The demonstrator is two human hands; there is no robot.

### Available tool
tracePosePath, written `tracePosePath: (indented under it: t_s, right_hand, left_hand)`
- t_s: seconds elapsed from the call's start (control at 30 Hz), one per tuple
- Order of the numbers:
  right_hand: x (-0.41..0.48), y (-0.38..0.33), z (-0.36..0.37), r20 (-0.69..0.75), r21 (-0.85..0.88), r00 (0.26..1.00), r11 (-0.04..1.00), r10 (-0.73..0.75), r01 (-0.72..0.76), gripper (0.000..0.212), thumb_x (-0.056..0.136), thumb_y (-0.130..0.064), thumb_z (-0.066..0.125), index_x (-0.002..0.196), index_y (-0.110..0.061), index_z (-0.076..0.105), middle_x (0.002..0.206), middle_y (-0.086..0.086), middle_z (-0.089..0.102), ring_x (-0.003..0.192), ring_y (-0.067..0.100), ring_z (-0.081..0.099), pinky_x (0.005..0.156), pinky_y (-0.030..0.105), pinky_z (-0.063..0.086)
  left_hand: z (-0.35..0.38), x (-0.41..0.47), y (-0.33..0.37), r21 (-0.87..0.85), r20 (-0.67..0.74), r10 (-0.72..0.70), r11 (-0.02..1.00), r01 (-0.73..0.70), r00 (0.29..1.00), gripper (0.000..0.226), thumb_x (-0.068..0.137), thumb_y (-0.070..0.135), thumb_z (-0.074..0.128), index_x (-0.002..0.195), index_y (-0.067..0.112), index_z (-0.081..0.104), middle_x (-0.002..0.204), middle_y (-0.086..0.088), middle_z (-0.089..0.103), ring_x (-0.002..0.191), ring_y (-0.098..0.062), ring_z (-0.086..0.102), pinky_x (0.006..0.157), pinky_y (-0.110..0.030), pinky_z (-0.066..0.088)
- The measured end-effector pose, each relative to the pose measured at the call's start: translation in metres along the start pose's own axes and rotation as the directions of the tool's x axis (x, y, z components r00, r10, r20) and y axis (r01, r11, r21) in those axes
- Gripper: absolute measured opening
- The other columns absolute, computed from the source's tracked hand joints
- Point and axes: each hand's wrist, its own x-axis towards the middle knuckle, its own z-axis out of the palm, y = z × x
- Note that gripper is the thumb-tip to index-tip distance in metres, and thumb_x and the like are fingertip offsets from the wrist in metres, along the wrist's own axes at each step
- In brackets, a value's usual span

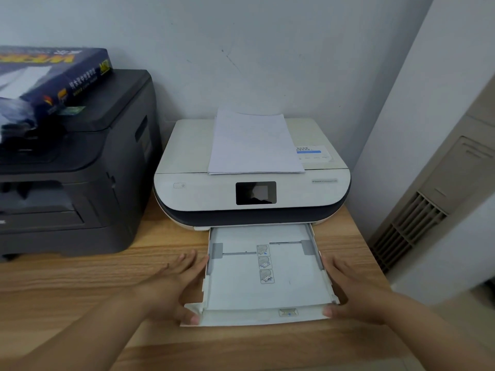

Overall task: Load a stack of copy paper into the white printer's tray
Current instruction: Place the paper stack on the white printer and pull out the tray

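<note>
At the far left a dark grey printer (72, 162) sits on the wooden table (80, 274), and a blue wrapped ream of paper (53, 73) lies on its top, one end of the wrapper torn open. Just right of it, against the wall, stands the white printer (251, 194), with a thin stack of copy paper (254, 143) lying flat on its lid, well apart from both hands and up behind them. Below the printer's front the paper tray (267, 290) is pulled out over the table and holds no sheets; its floor shows small printed diagrams. The left hand (171, 285) lies along the tray's left wall, fingers spread open, thumb pressed on the near left corner. The right hand (353, 290) mirrors it against the right wall, fingers loosely extended, thumb on the near right corner. At the far right stands a beige unit with a vent grille (407, 231).
</note>
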Motion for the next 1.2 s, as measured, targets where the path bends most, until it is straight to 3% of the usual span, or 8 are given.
tracePosePath:
  t_s: [0.23,0.43,0.63,0.73,0.8,0.93,1.07,1.2]
  right_hand:
    - [0.003,0.011,-0.008,-0.090,0.179,0.996,0.983,-0.012,0.028,0.106,0.066,-0.069,0.061,0.148,-0.038,0.002,0.157,-0.015,0.002,0.146,0.013,0.007,0.119,0.036,0.015]
    - [0.014,0.009,-0.016,-0.074,0.191,0.997,0.982,0.027,-0.012,0.077,0.085,-0.060,0.047,0.148,-0.037,0.007,0.159,-0.006,-0.003,0.147,0.017,-0.003,0.119,0.038,0.005]
    - [0.009,0.010,-0.016,-0.067,0.208,0.998,0.978,0.005,0.009,0.092,0.068,-0.076,0.047,0.146,-0.041,0.011,0.159,-0.009,0.002,0.146,0.016,0.003,0.119,0.037,0.010]
    - [0.006,0.009,-0.017,-0.064,0.207,0.998,0.978,-0.005,0.019,0.106,0.054,-0.089,0.041,0.145,-0.044,0.012,0.158,-0.010,0.004,0.146,0.016,0.004,0.119,0.039,0.011]
    - [0.006,0.009,-0.016,-0.079,0.205,0.997,0.979,0.001,0.015,0.099,0.061,-0.084,0.044,0.145,-0.043,0.013,0.158,-0.010,0.005,0.146,0.016,0.007,0.119,0.039,0.013]
    - [0.006,0.008,-0.012,-0.126,0.218,0.992,0.976,0.014,0.014,0.082,0.073,-0.073,0.043,0.144,-0.043,0.018,0.158,-0.010,0.008,0.145,0.015,0.011,0.119,0.038,0.016]
    - [0.005,0.007,-0.014,-0.130,0.261,0.991,0.965,0.021,0.013,0.109,0.046,-0.093,0.027,0.143,-0.044,0.023,0.156,-0.011,0.014,0.143,0.015,0.016,0.118,0.036,0.018]
    - [0.008,0.007,-0.012,-0.166,0.253,0.986,0.967,0.025,0.018,0.062,0.086,-0.056,0.046,0.143,-0.041,0.026,0.156,-0.010,0.016,0.143,0.014,0.018,0.117,0.035,0.019]
  left_hand:
    - [-0.002,-0.005,0.004,0.047,0.017,-0.001,0.999,0.000,1.000,0.111,0.073,0.056,0.065,0.141,0.038,-0.022,0.152,0.005,-0.031,0.136,-0.011,-0.028,0.115,-0.035,-0.005]
    - [0.000,-0.007,0.004,0.067,0.008,-0.013,0.998,0.012,1.000,0.112,0.072,0.057,0.065,0.139,0.040,-0.023,0.152,0.006,-0.031,0.141,-0.016,-0.026,0.116,-0.037,-0.003]
    - [-0.001,-0.010,0.006,-0.074,0.007,-0.042,0.996,0.042,0.999,0.126,0.066,0.051,0.075,0.141,0.037,-0.025,0.152,0.015,-0.025,0.136,-0.006,-0.024,0.115,-0.031,-0.002]
    - [-0.002,-0.008,0.000,-0.044,0.036,-0.034,0.998,0.036,0.999,0.126,0.056,0.073,0.064,0.142,0.037,-0.022,0.146,0.020,-0.027,0.135,-0.004,-0.024,0.115,-0.031,-0.004]
    - [0.000,-0.008,-0.006,-0.047,0.018,-0.003,0.999,0.004,1.000,0.126,0.041,0.093,0.035,0.143,0.039,-0.014,0.146,0.021,-0.026,0.137,-0.004,-0.022,0.116,-0.032,-0.003]
    - [0.009,-0.005,-0.010,-0.322,-0.227,-0.038,0.946,-0.038,0.973,0.106,0.043,0.098,0.003,0.137,0.052,0.015,0.145,0.029,0.007,0.143,-0.005,0.003,0.115,-0.028,0.005]
    - [0.014,0.005,0.005,-0.367,-0.278,-0.090,0.930,-0.019,0.956,0.082,0.069,0.081,0.004,0.143,0.046,0.010,0.152,0.021,0.005,0.145,-0.008,-0.002,0.118,-0.033,0.001]
    - [0.015,0.011,0.011,-0.423,-0.284,-0.160,0.906,0.026,0.945,0.050,0.094,0.050,0.013,0.143,0.043,0.015,0.157,0.012,0.007,0.145,-0.009,-0.002,0.117,-0.038,-0.006]
